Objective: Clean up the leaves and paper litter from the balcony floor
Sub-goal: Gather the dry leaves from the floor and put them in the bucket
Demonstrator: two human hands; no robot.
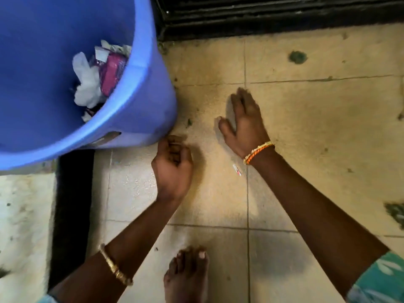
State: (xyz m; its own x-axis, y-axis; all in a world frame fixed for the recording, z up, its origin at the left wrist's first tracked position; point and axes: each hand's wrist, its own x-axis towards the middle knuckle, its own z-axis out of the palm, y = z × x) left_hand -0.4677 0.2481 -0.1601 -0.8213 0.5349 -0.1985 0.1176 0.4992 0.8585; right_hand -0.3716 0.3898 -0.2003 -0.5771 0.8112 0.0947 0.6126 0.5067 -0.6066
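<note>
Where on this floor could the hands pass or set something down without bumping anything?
Bare tiles lie right of the right hand, up to the dark threshold, with only small green specks. Another bare stretch runs between the forearms, above the foot. It is tight by the blue bin, where the left hand sits beside a small paper scrap.

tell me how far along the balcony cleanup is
Done: white paper and a pink wrapper lie in the bin. In hand: the right hand is flat on the tiles; the left hand looks curled. Left: a paper scrap and leaf bits.
</note>
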